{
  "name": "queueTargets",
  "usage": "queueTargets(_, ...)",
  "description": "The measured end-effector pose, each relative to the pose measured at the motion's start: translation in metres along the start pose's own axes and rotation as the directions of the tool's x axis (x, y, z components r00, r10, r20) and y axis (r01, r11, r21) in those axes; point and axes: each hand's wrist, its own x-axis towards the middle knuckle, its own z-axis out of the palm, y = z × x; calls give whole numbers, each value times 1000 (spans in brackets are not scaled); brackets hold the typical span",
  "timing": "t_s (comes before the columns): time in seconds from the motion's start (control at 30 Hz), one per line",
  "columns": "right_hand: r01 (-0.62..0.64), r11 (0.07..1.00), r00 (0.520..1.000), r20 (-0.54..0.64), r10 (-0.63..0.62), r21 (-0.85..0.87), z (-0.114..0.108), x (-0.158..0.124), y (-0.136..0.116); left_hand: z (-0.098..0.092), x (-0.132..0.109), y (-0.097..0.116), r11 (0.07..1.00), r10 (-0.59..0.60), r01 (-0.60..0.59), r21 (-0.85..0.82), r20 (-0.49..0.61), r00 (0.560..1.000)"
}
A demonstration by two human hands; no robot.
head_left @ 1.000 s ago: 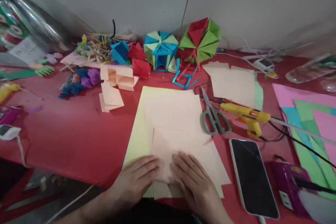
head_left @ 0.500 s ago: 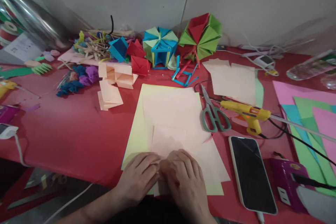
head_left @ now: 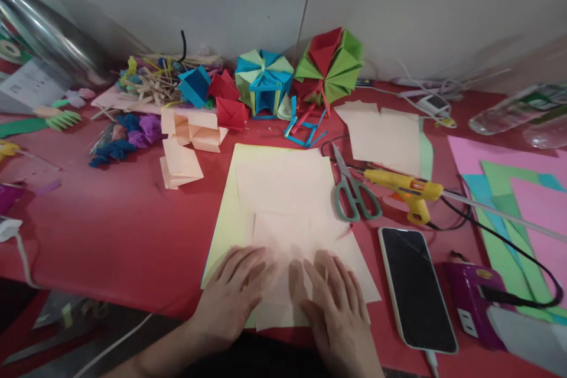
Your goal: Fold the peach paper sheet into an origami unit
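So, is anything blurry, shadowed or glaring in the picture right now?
Head view: bright streaks on the shiny metal object; also head view: the left hand and right hand look slightly soft, with faint shadows between them on the pale paper.

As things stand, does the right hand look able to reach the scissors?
Probably yes: the scissors lie just ahead of the right hand, and mostly flat paper, nothing tall, shows between them.
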Motion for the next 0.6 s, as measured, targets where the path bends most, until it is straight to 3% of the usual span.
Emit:
queueTargets(0.2,-1,1000,1000,-15,0,-24,-6,-5,9,3,-7,-7,989,21,-36,145,104,994)
queueTargets(0.37,297,952,955,-10,-297,69,-2,11,1,5,-11,-10,981,11,-43,187,166,986)
queueTargets(0.53,389,918,919,38,-393,79,-2,19,9,-2,-19,-21,979,-32,-4,202,174,984)
queueTargets(0.6,419,905,906,38,-422,74,-5,22,12,-6,-19,-27,988,25,-51,149,172,985)
